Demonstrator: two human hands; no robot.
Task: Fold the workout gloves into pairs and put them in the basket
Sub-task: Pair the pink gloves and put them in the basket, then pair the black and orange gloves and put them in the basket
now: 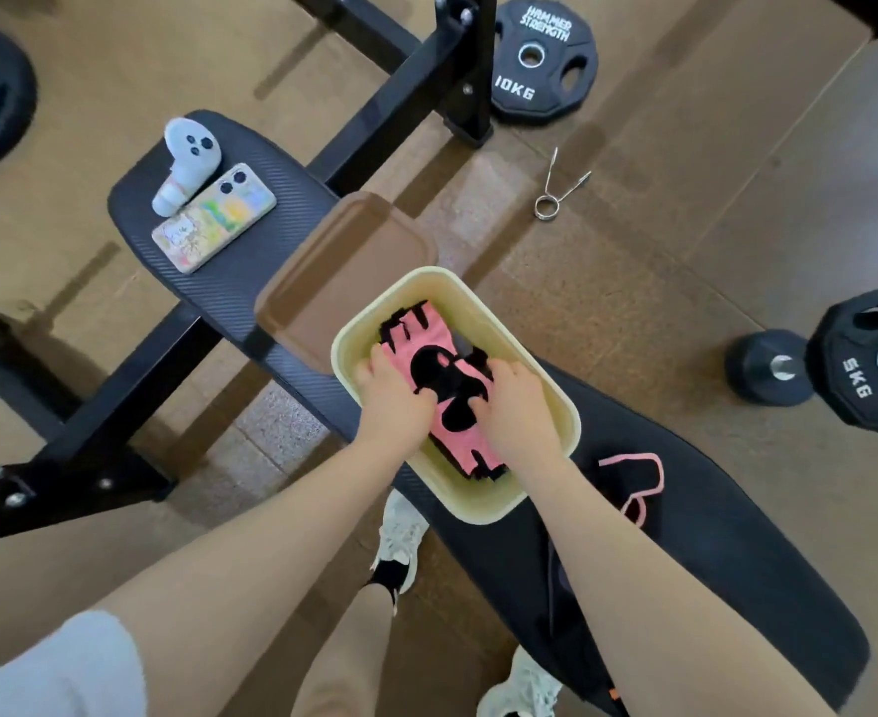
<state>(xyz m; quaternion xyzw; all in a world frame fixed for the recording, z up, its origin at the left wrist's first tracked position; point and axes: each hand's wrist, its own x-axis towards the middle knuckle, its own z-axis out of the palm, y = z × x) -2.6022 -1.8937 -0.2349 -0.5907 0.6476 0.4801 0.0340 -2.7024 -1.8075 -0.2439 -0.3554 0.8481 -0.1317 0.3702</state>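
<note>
Both hands are down inside the cream-yellow plastic basket (pixel 573 426), which stands on the black padded table (pixel 737 561). The folded stack of pink-and-black fingerless workout gloves (pixel 416 336) lies in the basket under them. The left hand (pixel 395 401) has its fingers (pixel 375 357) bent over the stack's left edge. The right hand (pixel 522 411) curls its fingers into the middle of the stack, so both are grasping the gloves rather than lying loose.

The main risk I see is at the letting-go. The layered fabric looks springy, and a quick release could let the pairs unfold or slide apart. The basket also appears to sit close to the table's near edge, so a hard downward push on that side might tip or shift it.

The brown plastic lid (pixel 344 271) touches the basket's far side and could get nudged. A black item with pink trim (pixel 633 489) lies just beside the basket; whether it is another glove I cannot tell.
</note>
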